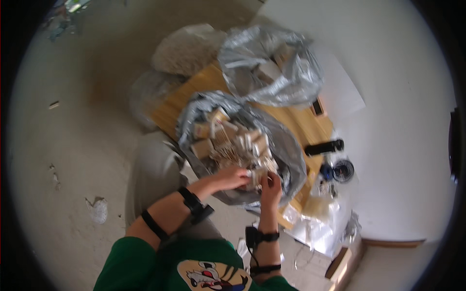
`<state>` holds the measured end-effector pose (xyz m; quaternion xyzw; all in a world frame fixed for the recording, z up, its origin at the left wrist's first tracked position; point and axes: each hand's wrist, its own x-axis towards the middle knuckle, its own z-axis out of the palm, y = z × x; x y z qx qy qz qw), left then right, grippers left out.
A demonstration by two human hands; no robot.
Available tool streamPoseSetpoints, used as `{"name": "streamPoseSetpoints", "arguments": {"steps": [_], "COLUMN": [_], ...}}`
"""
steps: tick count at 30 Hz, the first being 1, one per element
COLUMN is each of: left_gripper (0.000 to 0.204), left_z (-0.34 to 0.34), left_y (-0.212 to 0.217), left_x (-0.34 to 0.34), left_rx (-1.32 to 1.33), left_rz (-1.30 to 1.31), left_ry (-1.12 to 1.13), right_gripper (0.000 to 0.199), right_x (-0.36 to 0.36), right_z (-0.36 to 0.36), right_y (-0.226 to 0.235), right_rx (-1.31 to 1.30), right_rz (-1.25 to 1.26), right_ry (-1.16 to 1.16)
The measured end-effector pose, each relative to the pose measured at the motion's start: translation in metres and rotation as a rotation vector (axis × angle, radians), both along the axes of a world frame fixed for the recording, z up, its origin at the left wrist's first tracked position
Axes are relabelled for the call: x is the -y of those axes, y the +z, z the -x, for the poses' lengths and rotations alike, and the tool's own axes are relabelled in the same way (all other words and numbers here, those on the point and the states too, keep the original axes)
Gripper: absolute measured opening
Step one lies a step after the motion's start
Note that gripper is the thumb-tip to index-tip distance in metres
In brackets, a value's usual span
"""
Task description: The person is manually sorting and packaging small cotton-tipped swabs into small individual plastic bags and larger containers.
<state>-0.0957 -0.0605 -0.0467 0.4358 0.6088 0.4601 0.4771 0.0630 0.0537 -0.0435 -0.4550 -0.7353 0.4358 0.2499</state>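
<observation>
On the left, a crumpled whitish scrap (97, 210) lies on the pale floor (73, 160). Further right, a translucent bag (187, 52) with a pale filling is beside the wooden table (167, 116).

Next comes the open grey plastic bag (290, 153), wrinkled and shiny, with its rim spread wide. Inside it is a loose heap of packets (204, 148), cream and light brown, mostly box-shaped, turned in many directions. Near the middle of the heap there are thin, pale strips (222, 137), which lie side by side like a small fan.

The left hand (232, 178) is over the near part of this bag. Its fingers are narrow together, and their tips are at the left end of a small packet (256, 178); I cannot tell if they grip it or only touch it. This packet is pale cream, short and blocky, partly covered by the fingers and somewhat blurred. It is between the two hands, above the heap. The right hand (271, 190) pinches its right end with thumb and fingers.

Farther right are a second grey bag (238, 51), also open, a black cylinder (324, 147) and a round dark fan (343, 171).
</observation>
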Motion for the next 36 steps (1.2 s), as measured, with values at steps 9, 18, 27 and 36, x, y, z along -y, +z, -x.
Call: {"name": "streamPoseSetpoints", "arguments": {"steps": [9,18,27,36], "left_gripper": [0.032,0.024,0.014,0.018], "left_z": [-0.038,-0.027,-0.033,-0.031], "left_y": [-0.043,-0.033,-0.029,-0.035], "left_x": [-0.013,-0.008,-0.008,-0.006], "left_rx": [-0.029,-0.119,-0.245,-0.139], "left_rz": [-0.31,-0.385,-0.429,-0.353], "left_ry": [0.264,0.208,0.223,0.239], "right_gripper": [0.025,0.03,0.027,0.023], "right_x": [0.045,0.037,0.031,0.04], "right_z": [0.001,0.011,0.004,0.023], "right_y": [0.018,0.025,0.016,0.038], "right_rx": [0.065,0.08,0.084,0.154], "right_rz": [-0.462,-0.438,-0.433,-0.306], "right_ry": [0.281,0.354,0.308,0.187]}}
